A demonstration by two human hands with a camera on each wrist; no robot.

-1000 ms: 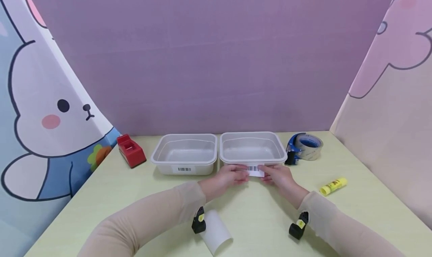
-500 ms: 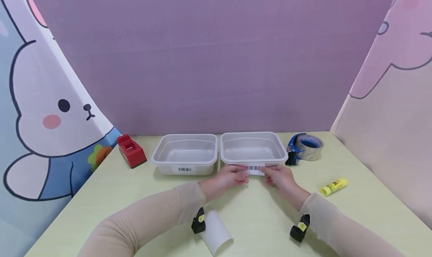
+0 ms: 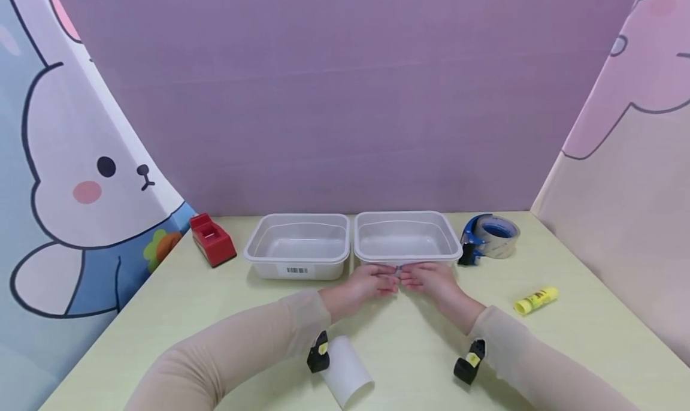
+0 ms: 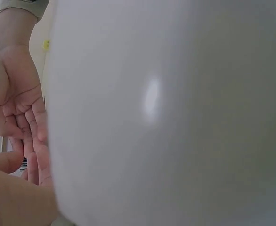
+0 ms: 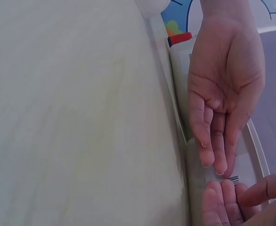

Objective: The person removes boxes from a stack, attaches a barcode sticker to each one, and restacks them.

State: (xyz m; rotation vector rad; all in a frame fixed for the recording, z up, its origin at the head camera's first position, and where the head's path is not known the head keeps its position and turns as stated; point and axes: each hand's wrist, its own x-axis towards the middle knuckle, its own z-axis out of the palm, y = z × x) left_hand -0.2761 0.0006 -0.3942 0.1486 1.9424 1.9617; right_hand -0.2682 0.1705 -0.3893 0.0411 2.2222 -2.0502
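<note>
Both hands meet at the front wall of the right white plastic container (image 3: 406, 259). There they press a white barcode label (image 5: 234, 179), mostly covered by fingers. From the left, the left hand (image 3: 366, 285) reaches in with fairly straight fingers laid along the label. Opposite it, the right hand (image 3: 433, 284) rests its extended fingers on the label's other side, fingertips almost meeting the left's. In the right wrist view, part of the barcode shows between the two hands' fingertips. Beside this container stands a matching left container (image 3: 334, 271), with a barcode label (image 3: 297, 270) on its front.
A red tape dispenser (image 3: 212, 240) sits at the back left. At the back right lies a blue tape cutter (image 3: 471, 241) with a wide clear tape roll (image 3: 501, 237). A yellow glue stick (image 3: 536, 301) is on the right; a curled white sheet (image 3: 347, 369) lies near the left wrist.
The right hand has slid left, its thumb and fingers moving from the label's right edge across its front. The label's lower edge has gone from sight in the head view. The left hand stays put.
</note>
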